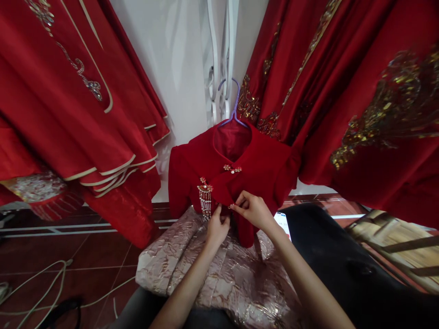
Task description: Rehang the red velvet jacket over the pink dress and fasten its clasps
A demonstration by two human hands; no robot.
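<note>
A small red velvet jacket hangs in front of me on a purple hanger. It has a jewelled clasp at the neck and a beaded tassel brooch lower on the front flap. My left hand pinches the flap's lower edge just right of the tassel. My right hand is closed on the same edge, fingers pressed together at a small fastening. Below the jacket, a pink-gold brocade cloth lies across my lap.
Long red embroidered gowns hang at left and at right, close on both sides. A white wall with a white rack stands behind. Cords trail over the dark red tiled floor. A black cushion sits at right, a phone beside it.
</note>
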